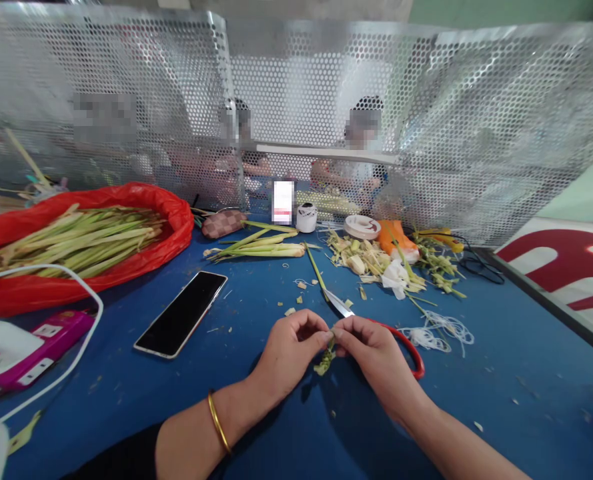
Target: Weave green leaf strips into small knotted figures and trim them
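My left hand (290,352) and my right hand (376,357) meet over the blue table (501,400), both pinched on a small folded piece of green leaf (325,360) that hangs between their fingertips. A gold bangle sits on my left wrist. Red-handled scissors (343,308) lie just behind my right hand, blades pointing away to the left. Loose white thread (439,331) lies to the right of my right hand.
A red bag of green leaf strips (76,240) sits at the left. A black phone (182,313) lies left of my hands, a pink device (31,350) with a white cable further left. Cut stalks (261,247), leaf scraps (371,260) and a perforated metal screen (326,100) stand behind; people sit beyond it.
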A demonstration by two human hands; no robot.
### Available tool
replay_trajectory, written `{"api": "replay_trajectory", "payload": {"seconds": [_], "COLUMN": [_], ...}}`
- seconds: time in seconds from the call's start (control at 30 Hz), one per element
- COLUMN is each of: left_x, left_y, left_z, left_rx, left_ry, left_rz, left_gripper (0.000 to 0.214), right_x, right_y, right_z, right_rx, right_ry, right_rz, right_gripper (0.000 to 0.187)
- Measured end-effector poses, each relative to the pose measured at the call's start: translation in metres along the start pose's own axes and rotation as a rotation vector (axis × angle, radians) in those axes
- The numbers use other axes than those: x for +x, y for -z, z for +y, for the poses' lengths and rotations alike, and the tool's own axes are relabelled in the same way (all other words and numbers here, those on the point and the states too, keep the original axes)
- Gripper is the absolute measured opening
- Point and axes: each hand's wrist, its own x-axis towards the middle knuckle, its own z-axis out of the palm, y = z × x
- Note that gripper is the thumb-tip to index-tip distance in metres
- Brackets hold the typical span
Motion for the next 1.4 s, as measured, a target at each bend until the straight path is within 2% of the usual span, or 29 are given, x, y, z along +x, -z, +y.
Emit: {"api": "replay_trajectory", "payload": {"seconds": [0.33, 0.57, 0.9, 1.4], "left_x": [0.0004, 0.0006, 0.0005, -0.0005], "left_y": [-0.0025, -0.0033, -0.0015, -0.0029], "left_z": [0.0003, 0.0014, 0.0003, 0.0038], "left_rx": [-0.091, -0.135, -0.3, -0.369], "left_ry": [0.068, 0.137, 0.216, 0.238], "left_rz": [0.006, 0.021, -0.041, -0.019], "left_gripper": [0.013, 0.015, 0.02, 0.023], "right_x": [0.002, 0.0017, 0.0016, 0.0007], "right_y": [0.0, 0.0012, -0.0003, -0.0002], "right_z": [0.0043, 0.0085, 0.0028, 0.0069], "right_rx": [-0.022, -0.177, -0.068, -0.083], "right_ry": [0.03, 0.1, 0.08, 0.096], "right_rz": [-0.016, -0.031, -0.039, -0.004], "right_gripper": [0.025, 0.022, 0.027, 0.02]}}
